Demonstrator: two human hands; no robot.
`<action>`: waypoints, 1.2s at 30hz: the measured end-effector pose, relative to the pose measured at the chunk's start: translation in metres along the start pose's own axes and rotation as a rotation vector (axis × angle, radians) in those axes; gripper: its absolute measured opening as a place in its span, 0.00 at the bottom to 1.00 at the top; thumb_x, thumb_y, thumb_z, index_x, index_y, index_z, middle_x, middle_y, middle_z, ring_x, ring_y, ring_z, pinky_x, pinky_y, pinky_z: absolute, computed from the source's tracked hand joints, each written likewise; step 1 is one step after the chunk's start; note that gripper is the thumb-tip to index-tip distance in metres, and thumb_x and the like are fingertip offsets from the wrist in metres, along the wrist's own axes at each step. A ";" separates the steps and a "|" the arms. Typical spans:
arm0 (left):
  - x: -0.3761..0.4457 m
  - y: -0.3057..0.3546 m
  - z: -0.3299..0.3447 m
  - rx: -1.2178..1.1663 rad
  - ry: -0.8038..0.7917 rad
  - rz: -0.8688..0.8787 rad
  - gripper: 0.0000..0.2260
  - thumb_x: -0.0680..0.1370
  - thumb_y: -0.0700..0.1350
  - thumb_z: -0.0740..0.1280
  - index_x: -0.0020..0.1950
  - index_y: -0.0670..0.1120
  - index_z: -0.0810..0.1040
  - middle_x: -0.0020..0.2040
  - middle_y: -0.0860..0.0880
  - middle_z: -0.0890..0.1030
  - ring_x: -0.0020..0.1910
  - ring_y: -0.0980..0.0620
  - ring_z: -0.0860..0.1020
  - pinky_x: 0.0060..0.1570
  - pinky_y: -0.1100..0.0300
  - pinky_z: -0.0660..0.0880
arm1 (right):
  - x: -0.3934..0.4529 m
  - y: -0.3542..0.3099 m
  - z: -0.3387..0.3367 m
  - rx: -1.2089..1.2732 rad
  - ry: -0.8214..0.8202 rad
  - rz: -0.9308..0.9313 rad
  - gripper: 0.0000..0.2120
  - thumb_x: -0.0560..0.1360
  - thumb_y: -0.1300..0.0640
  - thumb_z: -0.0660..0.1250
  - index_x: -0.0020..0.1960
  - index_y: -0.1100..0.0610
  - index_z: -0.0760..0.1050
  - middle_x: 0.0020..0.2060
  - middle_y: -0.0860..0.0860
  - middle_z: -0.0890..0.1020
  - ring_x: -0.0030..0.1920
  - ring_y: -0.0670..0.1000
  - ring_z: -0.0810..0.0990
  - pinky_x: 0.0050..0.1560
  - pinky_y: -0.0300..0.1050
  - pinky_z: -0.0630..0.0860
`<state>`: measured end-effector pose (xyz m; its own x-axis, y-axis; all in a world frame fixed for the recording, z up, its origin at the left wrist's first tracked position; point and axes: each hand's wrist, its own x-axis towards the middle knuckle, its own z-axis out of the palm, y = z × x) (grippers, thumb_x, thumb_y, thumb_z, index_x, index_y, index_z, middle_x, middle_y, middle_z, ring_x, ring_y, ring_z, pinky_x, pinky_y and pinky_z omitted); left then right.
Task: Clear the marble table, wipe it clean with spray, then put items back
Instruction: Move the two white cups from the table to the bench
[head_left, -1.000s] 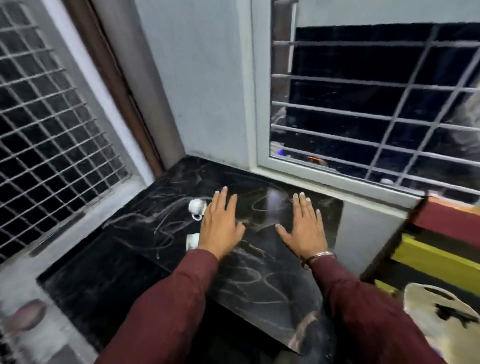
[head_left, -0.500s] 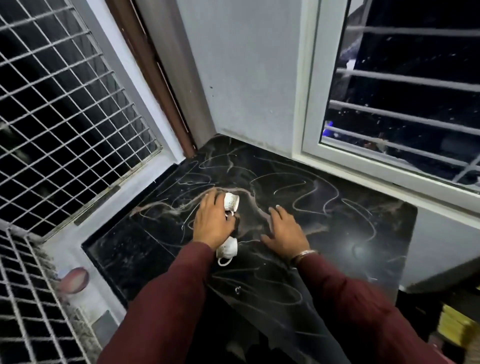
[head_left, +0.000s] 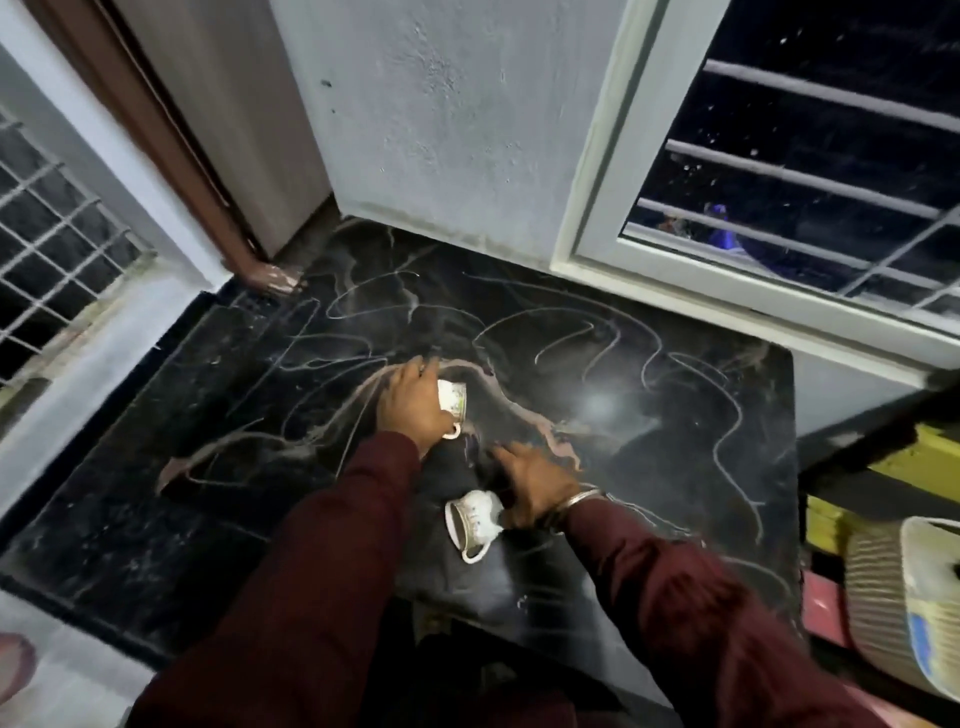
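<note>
from the head camera we look down on the black marble table, veined in white and tucked into a corner under a grey wall. our left hand sits near the middle of the slab, fingers curled round a white cup that is tipped on its side, mouth toward 3 o'clock and handle toward 6 o'clock. the hand covers its left part, so we cannot tell whether the cup touches the marble.

our right hand is at about 5 o'clock from the left one, fingers stretched toward 10 o'clock — its thumb side touches a second white cup, which lies tilted with its mouth toward 8 o'clock and its handle toward 6 o'clock. whether the thumb actually pinches that cup we cannot tell; the contact is hidden behind the cup's body. a metal bangle rings the right wrist, and both arms wear maroon sleeves.

at 1 o'clock stands a barred window, at 9 o'clock a metal grille, and at 4 o'clock a ribbed, pale container — just beside the table's edge.
</note>
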<state>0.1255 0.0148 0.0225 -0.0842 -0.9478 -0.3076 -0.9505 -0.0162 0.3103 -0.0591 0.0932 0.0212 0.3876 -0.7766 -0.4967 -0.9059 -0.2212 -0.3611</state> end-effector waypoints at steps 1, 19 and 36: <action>0.006 -0.005 0.002 0.020 -0.012 0.016 0.42 0.71 0.48 0.76 0.80 0.45 0.60 0.78 0.41 0.64 0.75 0.39 0.65 0.73 0.48 0.64 | 0.005 -0.001 0.004 -0.002 -0.012 -0.012 0.42 0.59 0.46 0.73 0.70 0.57 0.64 0.64 0.57 0.71 0.62 0.60 0.72 0.61 0.50 0.71; 0.042 -0.016 0.033 -0.078 -0.119 0.141 0.31 0.69 0.49 0.80 0.67 0.45 0.71 0.68 0.42 0.75 0.64 0.39 0.76 0.61 0.47 0.74 | 0.014 -0.013 0.053 0.210 0.062 -0.018 0.28 0.61 0.50 0.71 0.60 0.54 0.72 0.53 0.55 0.79 0.53 0.58 0.79 0.50 0.49 0.77; -0.026 0.113 0.020 -1.408 -0.516 0.058 0.09 0.77 0.42 0.66 0.58 0.47 0.79 0.51 0.42 0.84 0.46 0.46 0.83 0.46 0.48 0.79 | -0.110 0.055 0.015 1.489 0.936 0.498 0.21 0.63 0.63 0.72 0.56 0.61 0.77 0.50 0.58 0.83 0.45 0.50 0.81 0.49 0.45 0.78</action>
<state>0.0140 0.0435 0.0475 -0.4894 -0.7493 -0.4462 0.0904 -0.5525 0.8286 -0.1493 0.1755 0.0444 -0.5259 -0.7507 -0.3999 0.1970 0.3499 -0.9159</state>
